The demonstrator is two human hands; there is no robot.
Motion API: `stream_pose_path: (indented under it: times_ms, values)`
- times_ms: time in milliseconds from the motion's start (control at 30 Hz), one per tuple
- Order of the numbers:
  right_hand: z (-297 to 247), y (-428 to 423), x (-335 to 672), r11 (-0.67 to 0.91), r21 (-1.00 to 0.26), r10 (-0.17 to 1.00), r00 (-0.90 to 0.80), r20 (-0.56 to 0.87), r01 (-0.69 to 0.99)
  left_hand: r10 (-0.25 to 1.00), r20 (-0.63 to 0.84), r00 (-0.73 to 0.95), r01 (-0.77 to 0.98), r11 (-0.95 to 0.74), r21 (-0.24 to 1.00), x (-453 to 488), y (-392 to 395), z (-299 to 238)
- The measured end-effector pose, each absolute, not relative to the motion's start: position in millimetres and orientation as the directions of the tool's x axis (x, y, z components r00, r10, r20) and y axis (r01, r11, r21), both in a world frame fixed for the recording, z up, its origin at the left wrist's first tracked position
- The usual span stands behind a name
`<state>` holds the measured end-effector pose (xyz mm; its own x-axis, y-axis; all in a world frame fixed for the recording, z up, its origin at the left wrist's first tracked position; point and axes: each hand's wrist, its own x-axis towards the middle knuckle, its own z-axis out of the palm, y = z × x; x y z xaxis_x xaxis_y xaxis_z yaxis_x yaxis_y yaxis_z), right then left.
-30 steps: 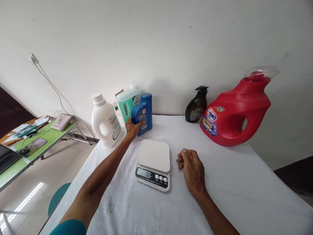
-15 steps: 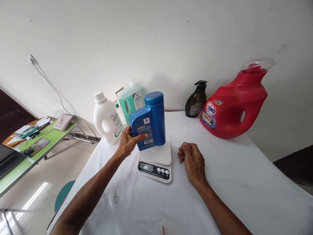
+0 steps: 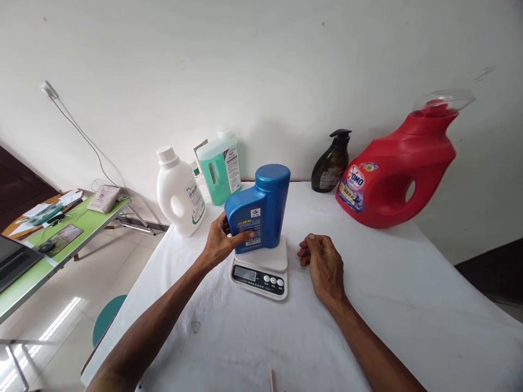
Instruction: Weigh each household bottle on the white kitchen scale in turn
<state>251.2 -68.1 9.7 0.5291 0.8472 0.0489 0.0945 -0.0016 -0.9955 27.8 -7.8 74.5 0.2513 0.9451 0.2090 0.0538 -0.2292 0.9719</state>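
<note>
My left hand [image 3: 221,246] grips the left side of a blue plastic bottle [image 3: 261,207], fingers wrapped round it. The bottle stands upright on the white kitchen scale [image 3: 261,272] in the middle of the white-covered table [image 3: 392,305]. The scale's display and buttons face me. Just right of the scale, my right hand [image 3: 322,264] rests on the cloth, fingers loosely curled, holding nothing.
Along the wall stand a white jug [image 3: 178,193], a green-liquid jug [image 3: 220,166], a dark pump bottle [image 3: 332,163] and a large red detergent jug [image 3: 396,169]. A green side table [image 3: 87,226] with papers and a laptop stands at the left, a teal stool [image 3: 107,322] below.
My left hand lifted the blue bottle from beside the green jug at the back and brought it toward me onto the scale. My right hand stayed put.
</note>
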Motion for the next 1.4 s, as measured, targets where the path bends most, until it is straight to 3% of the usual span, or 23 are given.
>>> stream_pose_path:
  times_ms: [267, 367, 600, 1400]
  values:
    - [8.2, -69.7, 248.8, 0.007, -0.994, 0.854, 0.517, 0.062, 0.109, 0.921, 0.293, 0.258, 0.109, -0.329, 0.938, 23.1, -20.2, 73.6]
    - [6.9, -70.2, 247.8, 0.009, -0.993, 0.863, 0.501, 0.068, 0.118, 0.922, 0.339, 0.189, 0.098, -0.361, 0.928, 12.5, -19.5, 58.6]
    - [1.8, -68.8, 250.3, -0.013, -0.988, 0.869, 0.49, 0.064, 0.151, 0.988, 0.154, -0.032, -0.027, -0.155, 0.988, -9.8, -5.6, 3.4]
    - [3.9, -68.7, 251.1, -0.074, -0.982, 0.89, 0.456, 0.013, 0.173, 0.988, 0.151, 0.033, 0.046, -0.152, 0.987, -7.3, -3.6, 7.2]
